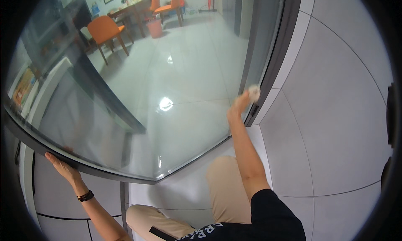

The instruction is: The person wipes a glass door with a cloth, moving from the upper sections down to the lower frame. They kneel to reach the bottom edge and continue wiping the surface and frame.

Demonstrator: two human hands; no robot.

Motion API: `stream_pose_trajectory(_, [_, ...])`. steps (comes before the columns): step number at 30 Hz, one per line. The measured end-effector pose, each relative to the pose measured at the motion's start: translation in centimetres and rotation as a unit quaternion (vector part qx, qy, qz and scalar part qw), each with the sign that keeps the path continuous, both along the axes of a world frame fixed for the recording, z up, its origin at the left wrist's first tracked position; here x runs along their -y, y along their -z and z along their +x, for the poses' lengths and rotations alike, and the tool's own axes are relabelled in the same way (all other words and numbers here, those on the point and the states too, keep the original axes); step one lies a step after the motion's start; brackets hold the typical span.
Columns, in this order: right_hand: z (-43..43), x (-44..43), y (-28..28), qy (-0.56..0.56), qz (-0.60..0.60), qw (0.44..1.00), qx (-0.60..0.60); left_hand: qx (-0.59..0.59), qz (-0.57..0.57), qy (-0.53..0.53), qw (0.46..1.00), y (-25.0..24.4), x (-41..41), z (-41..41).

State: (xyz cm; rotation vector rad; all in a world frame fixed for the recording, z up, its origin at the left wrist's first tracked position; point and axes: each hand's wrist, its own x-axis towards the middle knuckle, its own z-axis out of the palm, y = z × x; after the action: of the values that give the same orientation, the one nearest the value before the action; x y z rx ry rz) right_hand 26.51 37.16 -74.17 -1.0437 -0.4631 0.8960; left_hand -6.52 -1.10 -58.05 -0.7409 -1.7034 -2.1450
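Note:
A framed glass door [188, 121] stands in front of me, its pane see-through with bright light reflections on it. My left hand [65, 171] grips the door's dark frame edge [110, 175] at the lower left, and a dark beaded bracelet circles that wrist. My right hand [239, 107] is raised near the pane's right side, blurred. It holds a small white wad [254, 93], perhaps cloth or sponge, close to the dark upright frame [272, 68]. Whether the wad touches the glass is hard to tell.
A grey tiled wall [292, 140] rises close on my right. My bent knees [223, 181] are below the door, over the tiled floor [176, 197]. Through the glass appear an orange chair [105, 29], a waste bin [154, 28] and a table [133, 4].

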Motion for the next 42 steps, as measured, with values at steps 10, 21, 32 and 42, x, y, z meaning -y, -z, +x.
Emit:
stream_pose_trajectory(10, [-4.7,5.3,-26.5,0.144,0.409,0.772,0.465,0.011,0.011,-0.001,1.0,0.2,0.5,-0.7])
stream_pose_trajectory(21, [-1.3,-3.4,8.4,0.027,0.099,0.993,0.052,0.0,0.031,-0.059,0.998,0.4,-0.3,-0.4])
stream_pose_trajectory(32, [-2.1,-0.2,13.7,-0.026,-0.148,0.978,-0.147,-0.012,0.007,0.002,1.0,1.1,0.3,-1.8])
stream_pose_trajectory(42, [-3.1,2.6,-11.2,-0.019,0.377,0.896,0.234,-0.142,-0.057,-0.238,0.959,1.6,-0.3,5.1])
